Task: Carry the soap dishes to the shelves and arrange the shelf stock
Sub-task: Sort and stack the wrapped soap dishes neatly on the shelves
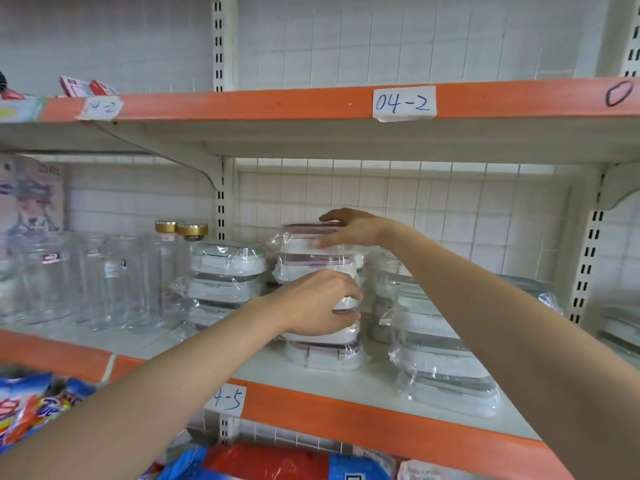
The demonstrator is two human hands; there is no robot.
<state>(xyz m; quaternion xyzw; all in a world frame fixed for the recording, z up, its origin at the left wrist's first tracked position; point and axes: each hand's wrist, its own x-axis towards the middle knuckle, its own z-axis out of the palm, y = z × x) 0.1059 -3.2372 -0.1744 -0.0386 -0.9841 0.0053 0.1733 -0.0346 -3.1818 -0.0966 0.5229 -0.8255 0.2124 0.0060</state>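
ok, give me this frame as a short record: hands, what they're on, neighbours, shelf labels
left hand: left hand grips the middle of the wrapped soap dish stack
right hand: right hand rests on the stack's top, fingers over the far edge
stack: upright on the middle shelf, plastic-wrapped
left neighbour: shorter wrapped stack, then clear glass jars
right neighbour: larger wrapped containers
labels: 04-2 tag on the upper shelf edge; lower tag partly hidden
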